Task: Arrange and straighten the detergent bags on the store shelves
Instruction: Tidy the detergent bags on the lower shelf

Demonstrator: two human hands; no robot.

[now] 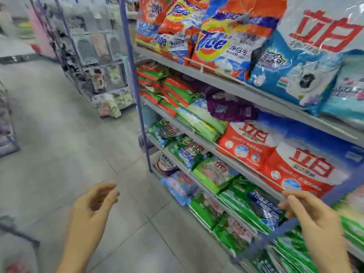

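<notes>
Nothing is held by either hand. The right hand (311, 213) is raised in front of the store shelves (256, 95) with its fingers loosely bent and parted. The left hand (92, 209) is likewise slack and empty, held out over the tiled floor (59, 134), well apart from the stock. Just beside the right fingertips a green-and-blue detergent bag (258, 203) is seen lying askew on a lower shelf, and just above them red detergent bags (295, 170) are laid flat; whether that shelf's edge is brushed by the fingertips cannot be told through the blur. The step in hand is judged to be a reach toward a bag, with no straightening begun. Next, a bag must be gripped by its sides and squared to the shelf front. Farther along the red bags' shelf a purple bag (230, 107) is slumped crookedly, and Tide bags (220, 46) are leaned untidily on the top shelf.
</notes>
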